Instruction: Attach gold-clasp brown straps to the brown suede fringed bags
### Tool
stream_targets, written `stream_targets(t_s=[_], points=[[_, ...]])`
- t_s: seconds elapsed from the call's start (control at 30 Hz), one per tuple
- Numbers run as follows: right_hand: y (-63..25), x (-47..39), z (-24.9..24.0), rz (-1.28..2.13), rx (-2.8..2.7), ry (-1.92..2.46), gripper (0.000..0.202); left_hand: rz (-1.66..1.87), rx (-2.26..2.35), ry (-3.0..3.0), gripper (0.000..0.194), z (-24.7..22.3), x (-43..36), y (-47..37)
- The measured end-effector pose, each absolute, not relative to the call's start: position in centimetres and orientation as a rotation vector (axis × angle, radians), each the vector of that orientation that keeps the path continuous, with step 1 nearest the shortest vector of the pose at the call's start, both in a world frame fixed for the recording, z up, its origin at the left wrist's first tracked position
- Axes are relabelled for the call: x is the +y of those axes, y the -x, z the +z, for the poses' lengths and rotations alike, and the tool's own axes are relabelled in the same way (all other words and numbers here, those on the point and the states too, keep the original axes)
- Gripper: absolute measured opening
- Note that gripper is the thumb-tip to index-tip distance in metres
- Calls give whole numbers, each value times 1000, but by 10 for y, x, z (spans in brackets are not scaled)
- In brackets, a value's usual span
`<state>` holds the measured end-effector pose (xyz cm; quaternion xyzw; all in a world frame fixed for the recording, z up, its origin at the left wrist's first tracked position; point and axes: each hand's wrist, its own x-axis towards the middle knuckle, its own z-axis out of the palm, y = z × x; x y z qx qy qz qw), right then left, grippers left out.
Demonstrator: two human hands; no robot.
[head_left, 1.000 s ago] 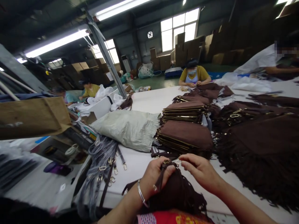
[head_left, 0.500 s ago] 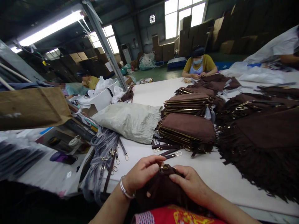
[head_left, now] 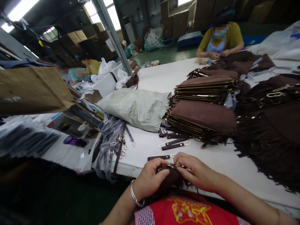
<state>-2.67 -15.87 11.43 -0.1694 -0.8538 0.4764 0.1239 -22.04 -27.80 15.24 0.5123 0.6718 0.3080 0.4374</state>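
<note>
A dark brown fringed bag (head_left: 172, 179) is held just above my lap at the table's front edge. My left hand (head_left: 151, 177) is closed round its left side, thumb on top. Opposite it, my right hand (head_left: 198, 172) pinches the bag's upper edge near some metal hardware; my fingers partly hide what exactly is gripped. Just beyond my fingertips lies a short brown strap (head_left: 158, 158) with a gold clasp. More short straps with clasps (head_left: 177, 145) lie farther back, in front of a stack of brown bags (head_left: 203, 117).
A pale woven sack (head_left: 138, 107) lies left of the stack. Plastic-wrapped long straps (head_left: 109, 147) hang over the table's left edge. Large fringed brown pieces (head_left: 269, 140) cover the right side. A metal post (head_left: 112, 37) rises at left. A co-worker (head_left: 220, 40) sits across the table.
The view has tilted down and shifted left. My hands have drawn closer together on the bag, and my right fingers have moved onto its top edge. The bag has tipped, showing less of its front.
</note>
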Motion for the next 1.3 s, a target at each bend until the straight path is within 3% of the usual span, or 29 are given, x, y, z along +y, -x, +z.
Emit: stream_targets(t_s=[0.17,0.3,0.57,0.7,0.83,0.9,1.1,1.2,1.3], points=[[26,-159,112,1562,-2517,682,19,841,1698,-1284,16,146,-282,224],[14,-160,79,1886,-2551,619,24,851,1523,-1520,15,146,-284,228],[47,-117,-1,1279,-2718,1075,30,743,1303,-1548,17,143,-276,238],[96,-132,-23,1321,-2720,951,17,732,1303,-1506,19,140,-275,237],[119,-149,-37,1442,-2603,954,17,740,1362,-1452,16,143,-276,233],[113,-144,-35,1551,-2468,982,4,751,1404,-1438,14,145,-277,231],[51,-100,17,1849,-1814,959,40,815,1374,-1488,11,155,-265,216],[16,-90,56,1802,-1560,911,43,805,1329,-1573,13,165,-249,198],[-17,-94,90,1803,-1209,864,35,834,1314,-1653,14,173,-233,173]])
